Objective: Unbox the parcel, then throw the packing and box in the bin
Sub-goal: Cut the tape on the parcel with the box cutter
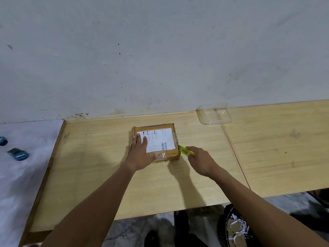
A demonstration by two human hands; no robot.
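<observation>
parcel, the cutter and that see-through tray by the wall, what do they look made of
Parcel: brown corrugated-looking cardboard, matte, with a white paper label and glossy clear tape.
Cutter: yellow-green body, probably plastic; smooth, bright, even colour.
Tray: clear rigid plastic, likely; the table's wood grain shows through it and its edges catch light.

- My left hand (140,150) covers the near left part of the parcel (156,139).
- The print on its label (158,139) is too small to read.
- My right hand (200,160) hides most of the yellow cutter (184,150); its blade cannot be seen clearly.
- The bin (235,227) is cut by my right arm and the lower edge.
</observation>
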